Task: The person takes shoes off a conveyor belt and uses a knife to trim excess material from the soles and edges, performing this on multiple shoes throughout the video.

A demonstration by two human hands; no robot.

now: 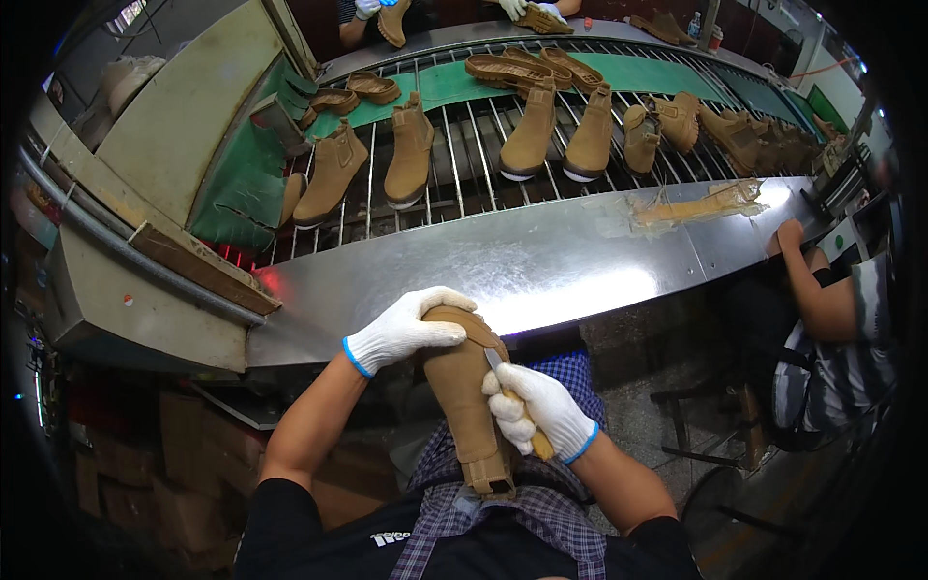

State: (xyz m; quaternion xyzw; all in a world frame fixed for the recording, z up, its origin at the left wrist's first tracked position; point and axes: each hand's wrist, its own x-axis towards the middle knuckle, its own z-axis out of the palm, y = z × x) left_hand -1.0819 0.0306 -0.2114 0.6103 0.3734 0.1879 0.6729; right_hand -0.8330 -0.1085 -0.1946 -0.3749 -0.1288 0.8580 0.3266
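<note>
A tan ankle boot (456, 391) is held upright before my apron, its shaft opening toward me and its foot end away. My left hand (411, 331), in a white knit glove with a blue cuff, is wrapped over the far end of the boot. In the same kind of glove, my right hand (543, 411) is closed around the yellowish handle of a small knife (493, 359). The short metal blade lies against the boot's right side, near the sole edge. Whether the blade is cutting in cannot be made out.
Beyond a shiny metal ledge (464, 266), several tan boots (411, 155) stand on a rack of metal rods. Loose soles (522, 70) lie on a green strip. Gloved co-workers' hands (527, 12) hold boots across the line. Another person (822, 300) sits at the right.
</note>
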